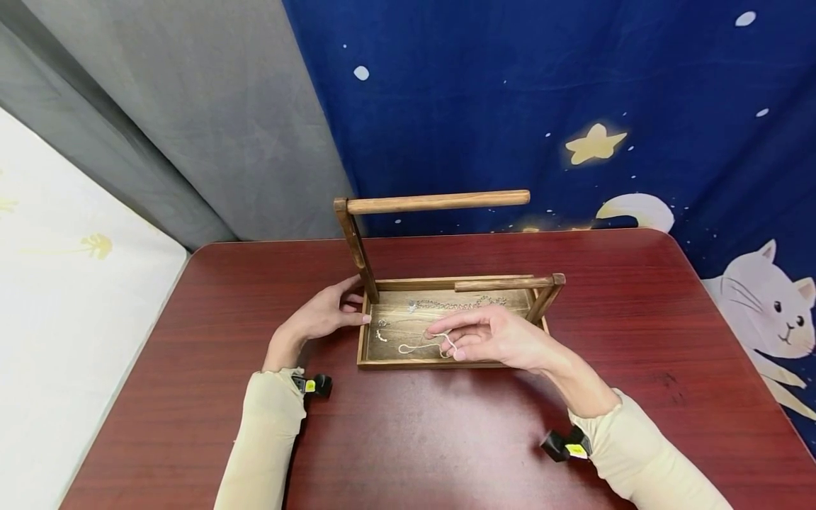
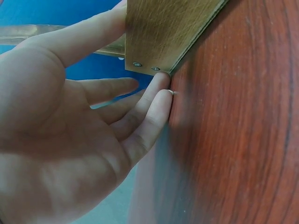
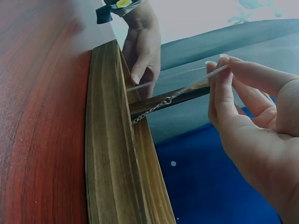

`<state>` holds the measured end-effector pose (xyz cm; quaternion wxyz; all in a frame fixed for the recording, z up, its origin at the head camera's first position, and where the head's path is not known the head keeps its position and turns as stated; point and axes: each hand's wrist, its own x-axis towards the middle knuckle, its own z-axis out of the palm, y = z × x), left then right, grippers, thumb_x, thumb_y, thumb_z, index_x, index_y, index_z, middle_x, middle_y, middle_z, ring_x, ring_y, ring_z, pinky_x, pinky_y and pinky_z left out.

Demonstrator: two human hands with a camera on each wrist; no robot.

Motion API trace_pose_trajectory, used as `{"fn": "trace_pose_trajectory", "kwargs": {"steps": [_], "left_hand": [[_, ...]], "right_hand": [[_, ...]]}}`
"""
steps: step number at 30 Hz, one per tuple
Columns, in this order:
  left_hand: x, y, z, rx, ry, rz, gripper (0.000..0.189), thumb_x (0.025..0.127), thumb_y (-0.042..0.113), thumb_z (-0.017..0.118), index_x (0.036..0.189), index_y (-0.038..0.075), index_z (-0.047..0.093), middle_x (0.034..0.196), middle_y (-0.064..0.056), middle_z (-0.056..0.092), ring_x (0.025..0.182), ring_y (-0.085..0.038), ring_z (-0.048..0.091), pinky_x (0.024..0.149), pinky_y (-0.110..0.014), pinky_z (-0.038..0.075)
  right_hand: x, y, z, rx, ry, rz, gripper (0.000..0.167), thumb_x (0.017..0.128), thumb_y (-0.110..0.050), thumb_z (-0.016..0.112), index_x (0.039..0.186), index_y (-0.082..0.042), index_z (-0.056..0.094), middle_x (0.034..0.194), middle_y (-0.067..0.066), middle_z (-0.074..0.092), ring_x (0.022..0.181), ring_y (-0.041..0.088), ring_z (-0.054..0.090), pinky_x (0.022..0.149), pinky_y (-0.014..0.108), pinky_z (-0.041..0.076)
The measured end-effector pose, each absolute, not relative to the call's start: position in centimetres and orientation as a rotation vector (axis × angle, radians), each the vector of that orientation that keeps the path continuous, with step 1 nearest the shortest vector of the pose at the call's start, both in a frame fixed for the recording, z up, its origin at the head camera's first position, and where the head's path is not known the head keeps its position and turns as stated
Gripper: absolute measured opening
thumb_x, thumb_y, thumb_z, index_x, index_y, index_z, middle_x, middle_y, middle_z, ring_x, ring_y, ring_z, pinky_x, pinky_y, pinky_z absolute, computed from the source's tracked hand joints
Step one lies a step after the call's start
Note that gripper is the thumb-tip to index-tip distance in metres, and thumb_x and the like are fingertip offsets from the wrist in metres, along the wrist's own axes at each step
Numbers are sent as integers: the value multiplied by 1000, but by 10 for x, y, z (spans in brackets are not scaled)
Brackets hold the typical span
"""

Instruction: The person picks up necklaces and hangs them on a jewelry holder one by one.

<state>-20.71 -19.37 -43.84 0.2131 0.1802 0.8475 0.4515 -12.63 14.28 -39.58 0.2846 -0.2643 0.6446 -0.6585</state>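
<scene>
A wooden jewellery stand [image 1: 408,365] has a shallow tray base with two bars on posts. My right hand [image 1: 503,338] is over the front of the tray. Thumb and fingertips pinch a thin silver necklace [image 3: 187,88], its loop hanging toward the tray. At the stand's left end, my left hand [image 1: 325,309] touches the end board [image 2: 173,32] with its thumb along the wood and its fingertips near the bottom edge. Another chain necklace [image 1: 452,305] lies along the back of the tray. Small shiny pieces [image 1: 381,335] lie at its left side.
The tall bar [image 1: 440,202] rises at the back left, and a shorter bar [image 1: 497,285] stands at the right. Beneath the stand is a reddish-brown table [image 1: 446,439]. Blue and grey curtains [image 1: 459,106] hang behind it.
</scene>
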Motion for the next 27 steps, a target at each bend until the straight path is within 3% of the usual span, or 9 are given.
{"fn": "trace_pose_trajectory", "kwargs": {"steps": [7,12,20,27], "left_hand": [[-206,-194,-439,483,2354,1245,85,88,10,76,154,-4,25,131,-26,57,116,-33,60,96,-40,50],[-208,-194,-440,494,2369,1230,85,88,11,77,155,-4,25,131,-25,57,117,-33,60,96,-41,50],[-209,-194,-440,489,2372,1234,81,87,9,77,153,-4,30,129,-24,59,116,-32,60,97,-41,49],[-209,-194,-441,503,2347,1261,81,87,9,77,152,-5,31,129,-25,58,116,-33,60,96,-41,49]], "right_hand": [[-124,144,-390,-682,1769,-1860,36,88,3,72,123,7,64,117,28,66,109,30,67,89,31,53],[-122,146,-386,-671,1763,-1929,33,88,5,71,120,8,64,113,23,69,105,29,68,85,33,55],[-123,151,-380,-749,1693,-1938,34,91,7,65,125,12,60,122,24,65,98,30,70,78,50,57],[-123,156,-377,-854,1662,-1904,36,94,8,60,129,12,57,133,19,61,107,38,66,87,45,55]]}}
